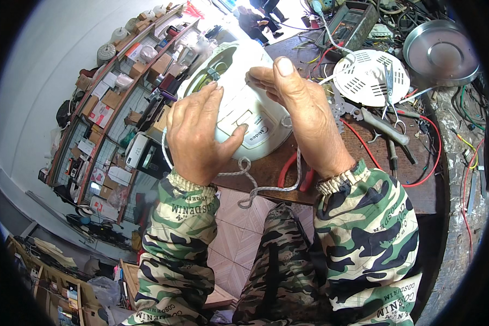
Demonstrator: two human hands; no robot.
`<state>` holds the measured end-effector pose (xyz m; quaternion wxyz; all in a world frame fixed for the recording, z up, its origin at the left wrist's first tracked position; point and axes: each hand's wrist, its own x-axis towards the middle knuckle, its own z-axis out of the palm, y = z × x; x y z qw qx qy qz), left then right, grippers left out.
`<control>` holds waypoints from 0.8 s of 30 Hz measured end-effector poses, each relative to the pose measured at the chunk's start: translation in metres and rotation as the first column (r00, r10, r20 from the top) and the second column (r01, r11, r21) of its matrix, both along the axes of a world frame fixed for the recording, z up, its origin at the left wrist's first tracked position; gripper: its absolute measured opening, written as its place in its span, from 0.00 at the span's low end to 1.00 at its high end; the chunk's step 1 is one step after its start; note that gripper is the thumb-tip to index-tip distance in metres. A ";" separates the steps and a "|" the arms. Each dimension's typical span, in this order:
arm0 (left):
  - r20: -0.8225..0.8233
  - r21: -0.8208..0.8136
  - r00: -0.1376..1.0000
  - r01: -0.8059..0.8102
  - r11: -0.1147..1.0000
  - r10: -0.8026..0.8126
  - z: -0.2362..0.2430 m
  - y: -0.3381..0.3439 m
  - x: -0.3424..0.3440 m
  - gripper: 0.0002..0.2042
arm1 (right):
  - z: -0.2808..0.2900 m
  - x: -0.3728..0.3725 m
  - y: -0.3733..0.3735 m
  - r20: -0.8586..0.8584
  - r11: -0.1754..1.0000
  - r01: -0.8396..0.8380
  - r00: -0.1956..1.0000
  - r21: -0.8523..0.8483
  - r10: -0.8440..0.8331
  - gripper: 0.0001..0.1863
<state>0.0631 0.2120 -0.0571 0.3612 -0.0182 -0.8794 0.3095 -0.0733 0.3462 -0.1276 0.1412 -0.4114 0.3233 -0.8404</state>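
Note:
In front of me on the bench, a white rice cooker body [266,126] stands tilted, its top opening showing a hollow inside with a greyish part [216,70]. My left hand [198,127] lies against its front left side, fingers stretched up toward the rim and thumb spread across the front panel. Beside the cooker's right side is my right hand [304,103], fingers extended and thumb raised; the fingertips appear to touch the shell or hover close to it. A grey braided cord [255,189] loops below the cooker. Neither hand closes around anything.
Right of the cooker are a slotted white round cover [367,76], scissors [389,89], a worn-handled tool [383,126] and red-handled pliers [308,179]. Farther back sit a round metal pan [441,52] and a meter [350,27] among wires. Packed shelves [106,108] line the left wall.

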 end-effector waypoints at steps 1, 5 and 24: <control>-0.002 -0.001 1.000 0.003 1.000 -0.003 0.000 0.001 -0.002 0.31 | 0.001 -0.002 0.002 -0.005 1.000 0.008 1.000 0.001 -0.008 0.45; -0.010 0.003 0.999 0.032 0.999 -0.032 0.000 -0.001 -0.006 0.31 | 0.001 -0.004 0.005 -0.015 1.000 0.029 0.999 0.009 -0.029 0.45; -0.583 0.781 0.776 0.452 0.430 0.242 -0.035 -0.165 0.150 0.09 | 0.046 -0.120 -0.044 -0.754 0.304 0.870 0.489 0.388 -0.438 0.12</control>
